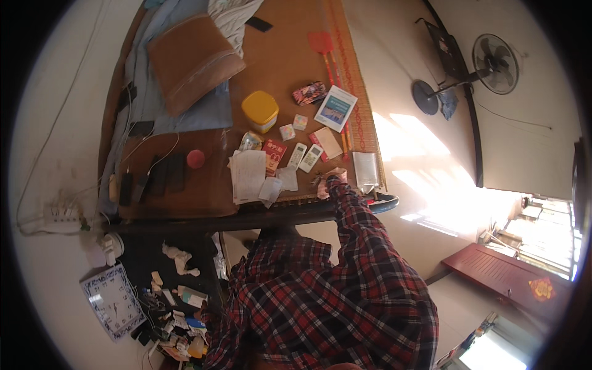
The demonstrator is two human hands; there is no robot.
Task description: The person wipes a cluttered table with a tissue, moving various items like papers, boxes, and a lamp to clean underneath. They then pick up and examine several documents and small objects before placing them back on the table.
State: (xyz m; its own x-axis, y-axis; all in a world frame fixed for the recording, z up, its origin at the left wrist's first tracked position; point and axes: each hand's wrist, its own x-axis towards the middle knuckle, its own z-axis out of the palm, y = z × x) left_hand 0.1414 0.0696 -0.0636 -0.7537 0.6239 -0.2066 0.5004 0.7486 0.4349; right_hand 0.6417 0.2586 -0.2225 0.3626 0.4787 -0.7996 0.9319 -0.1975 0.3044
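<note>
My right hand (331, 180) reaches from a plaid sleeve to the mat's near edge and touches a pink patterned cloth pouch (325, 190); its fingers are too small and dark to read. Small keys or metal bits (316, 178) lie just left of it. Nearby are two white remote controls (311, 158), a red-and-cream booklet (329, 144), a clear plastic packet (366, 169) and a red booklet (274, 155). Papers (248, 176) lie further left, below a yellow-lidded tub (260, 111). My left hand (200, 314) is mostly hidden by its sleeve, beside the cluttered black table.
A brown pillow (194, 62) and red fly swatters (320, 42) lie on the bed mat (282, 51). The bed's dark rail (277, 218) runs before me. On the black table (152, 249) are crumpled tissue and small items; a clock (113, 302) leans beside it. A standing fan (425, 97) is at right.
</note>
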